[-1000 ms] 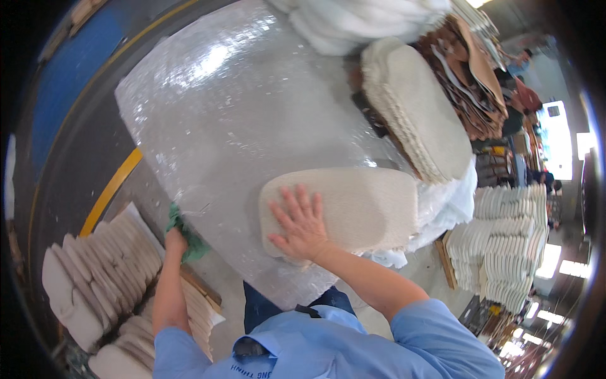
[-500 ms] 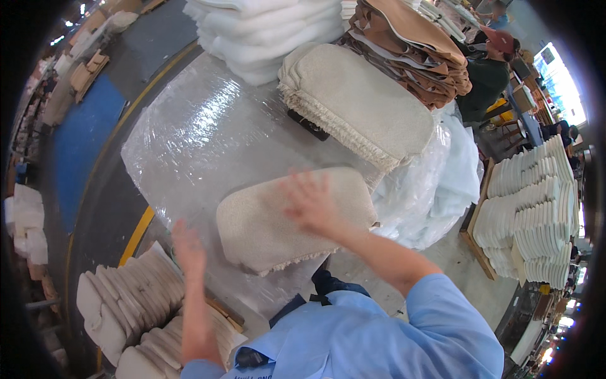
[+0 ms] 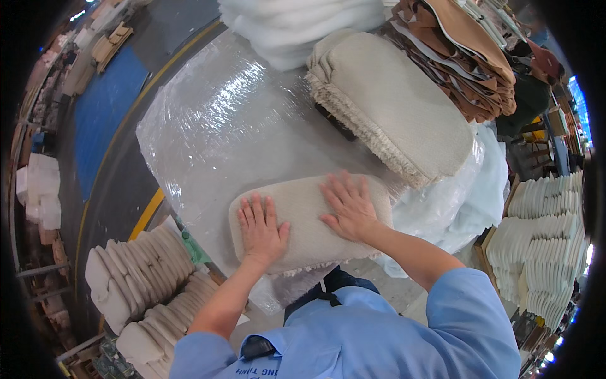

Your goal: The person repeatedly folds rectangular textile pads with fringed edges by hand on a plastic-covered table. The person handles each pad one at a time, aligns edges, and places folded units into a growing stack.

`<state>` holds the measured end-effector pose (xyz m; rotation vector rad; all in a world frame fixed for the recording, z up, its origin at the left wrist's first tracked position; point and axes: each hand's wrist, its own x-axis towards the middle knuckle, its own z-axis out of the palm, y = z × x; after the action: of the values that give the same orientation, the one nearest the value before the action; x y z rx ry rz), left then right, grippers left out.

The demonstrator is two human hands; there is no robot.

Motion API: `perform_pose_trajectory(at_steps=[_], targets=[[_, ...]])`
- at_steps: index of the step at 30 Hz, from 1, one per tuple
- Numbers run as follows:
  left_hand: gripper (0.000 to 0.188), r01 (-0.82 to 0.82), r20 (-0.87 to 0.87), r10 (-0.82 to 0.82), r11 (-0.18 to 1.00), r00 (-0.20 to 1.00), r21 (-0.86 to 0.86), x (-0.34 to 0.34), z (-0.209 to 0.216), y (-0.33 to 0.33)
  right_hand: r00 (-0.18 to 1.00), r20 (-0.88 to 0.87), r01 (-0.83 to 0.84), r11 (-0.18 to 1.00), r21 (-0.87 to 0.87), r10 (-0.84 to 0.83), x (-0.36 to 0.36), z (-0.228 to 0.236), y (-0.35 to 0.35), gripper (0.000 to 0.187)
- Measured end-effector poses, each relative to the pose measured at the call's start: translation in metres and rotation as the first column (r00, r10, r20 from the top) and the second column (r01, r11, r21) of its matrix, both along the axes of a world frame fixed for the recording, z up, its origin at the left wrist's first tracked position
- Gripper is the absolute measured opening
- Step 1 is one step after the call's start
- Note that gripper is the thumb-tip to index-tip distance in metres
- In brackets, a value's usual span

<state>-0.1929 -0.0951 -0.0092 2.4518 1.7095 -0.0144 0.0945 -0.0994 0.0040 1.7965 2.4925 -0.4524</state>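
A beige fabric-covered cushion (image 3: 303, 218) with a frayed near edge lies on a plastic-wrapped surface (image 3: 208, 151) in front of me. My left hand (image 3: 261, 232) rests flat on its left part, fingers spread. On the right part lies my right hand (image 3: 349, 207), also flat and open with the fingers apart. Neither hand grips anything. Just beyond, to the right, sits a stack of beige fabric pieces (image 3: 404, 101) with fringed edges; a dark object partly shows beneath its left side.
White padding (image 3: 303, 25) is piled at the back, beside folded brown sheets (image 3: 461, 57). Beige cushions (image 3: 139, 278) stand in rows at lower left. More pale pieces (image 3: 536, 246) are stacked at right. A person in dark clothing (image 3: 527, 95) is at the far right.
My left hand has come in from the left and down onto the cushion. My right hand has shifted toward the cushion's right end and settled flat. The whole view has turned slightly.
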Motion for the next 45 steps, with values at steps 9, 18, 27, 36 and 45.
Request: perform_pose_trajectory(at_steps=[9,18,27,36,45], targets=[[0.086,-0.026,0.031,0.025,0.999,0.999,0.03,0.008,0.001,0.003,0.997,0.07,-0.029,1.0,-0.009,0.03,-0.014,0.008,0.007,0.082],[0.075,-0.061,0.094,0.049,0.99,0.994,0.124,-0.004,0.003,-0.009,0.936,-0.114,-0.329,0.943,0.052,0.333,-0.059,0.011,-0.059,0.086],[0.069,-0.517,0.374,0.497,0.854,0.783,-0.054,-0.024,0.011,-0.044,0.654,-0.561,0.675,0.726,0.13,-0.507,0.079,0.015,-0.049,0.049],[0.056,-0.621,0.81,0.574,0.68,0.12,-0.389,-0.056,0.06,0.015,-0.089,-0.773,0.726,0.491,-0.482,-0.628,0.059,0.003,-0.041,0.058],[0.036,-0.585,0.868,0.383,0.641,-0.317,-0.497,-0.096,0.082,-0.051,-0.215,-0.811,0.522,0.637,-0.566,-0.544,0.015,0.038,-0.098,0.055]])
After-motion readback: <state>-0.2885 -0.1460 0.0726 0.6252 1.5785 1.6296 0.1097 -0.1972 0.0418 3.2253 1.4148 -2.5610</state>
